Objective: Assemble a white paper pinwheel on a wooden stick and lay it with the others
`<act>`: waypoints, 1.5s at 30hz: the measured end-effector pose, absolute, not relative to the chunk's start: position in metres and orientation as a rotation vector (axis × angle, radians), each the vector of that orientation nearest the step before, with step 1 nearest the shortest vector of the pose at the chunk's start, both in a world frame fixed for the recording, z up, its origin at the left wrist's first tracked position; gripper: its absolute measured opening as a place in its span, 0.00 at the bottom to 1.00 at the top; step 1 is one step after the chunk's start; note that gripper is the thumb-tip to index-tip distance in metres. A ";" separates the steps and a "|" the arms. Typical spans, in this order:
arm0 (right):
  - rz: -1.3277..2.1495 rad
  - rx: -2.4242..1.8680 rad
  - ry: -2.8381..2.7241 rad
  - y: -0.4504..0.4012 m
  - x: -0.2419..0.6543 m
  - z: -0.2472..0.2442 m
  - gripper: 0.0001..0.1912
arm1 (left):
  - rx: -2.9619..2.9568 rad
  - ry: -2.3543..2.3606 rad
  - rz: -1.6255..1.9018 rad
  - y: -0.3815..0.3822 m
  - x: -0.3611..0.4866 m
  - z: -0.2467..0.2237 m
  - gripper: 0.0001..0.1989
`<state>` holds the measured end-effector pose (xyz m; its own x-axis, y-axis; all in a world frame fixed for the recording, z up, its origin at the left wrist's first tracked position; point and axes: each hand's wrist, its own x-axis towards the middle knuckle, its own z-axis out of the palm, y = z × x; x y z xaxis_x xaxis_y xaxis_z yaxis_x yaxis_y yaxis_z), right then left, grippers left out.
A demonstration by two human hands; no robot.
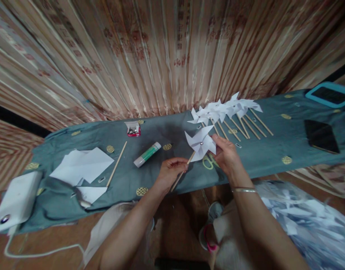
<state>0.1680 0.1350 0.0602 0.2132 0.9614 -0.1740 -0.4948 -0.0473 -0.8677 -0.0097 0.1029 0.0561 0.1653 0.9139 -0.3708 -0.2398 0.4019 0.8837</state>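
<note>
A white paper pinwheel (201,144) with a shiny pin at its centre is held up above the table between my two hands. My left hand (174,170) pinches its wooden stick (181,176) just below the paper. On the other side, the fingers of my right hand (224,150) are closed on the edge of a paper blade. Partly hidden behind the pinwheel and my right hand lie yellow-green scissors (209,162). A green and white glue stick (147,154) rests left of the pinwheel.
Finished pinwheels (225,108) lie in a row at the back. A red box of pins (133,129), paper sheets (82,165) and a loose stick (116,164) are leftward. A white power bank (17,200) sits far left; a black phone (321,136) and blue-framed tablet (330,94) are rightward.
</note>
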 end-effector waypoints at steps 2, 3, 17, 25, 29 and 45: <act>1.299 -1.025 -0.576 0.135 0.167 0.062 0.13 | 0.768 1.098 0.951 0.102 -0.010 0.057 0.08; 1.297 -1.027 -0.567 0.135 0.166 0.063 0.13 | 0.762 1.102 0.953 0.102 -0.010 0.058 0.08; 1.472 -1.082 -0.622 0.116 0.144 0.081 0.19 | 0.507 0.959 1.057 0.096 -0.021 0.073 0.12; 1.515 -1.171 -0.760 0.099 0.124 0.082 0.19 | 0.457 0.901 1.105 0.096 -0.026 0.084 0.13; 1.501 -1.116 -0.812 0.085 0.113 0.084 0.17 | 0.445 0.822 1.124 0.093 -0.025 0.089 0.13; 1.007 -1.104 -0.694 0.124 0.134 0.122 0.18 | 0.503 0.909 1.142 0.093 -0.038 0.080 0.11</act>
<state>0.1340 0.1237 0.1221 0.4068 0.9133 -0.0217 -0.3057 0.1137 -0.9453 -0.0382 0.0930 0.0795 0.1302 0.9263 -0.3537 -0.5529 0.3639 0.7496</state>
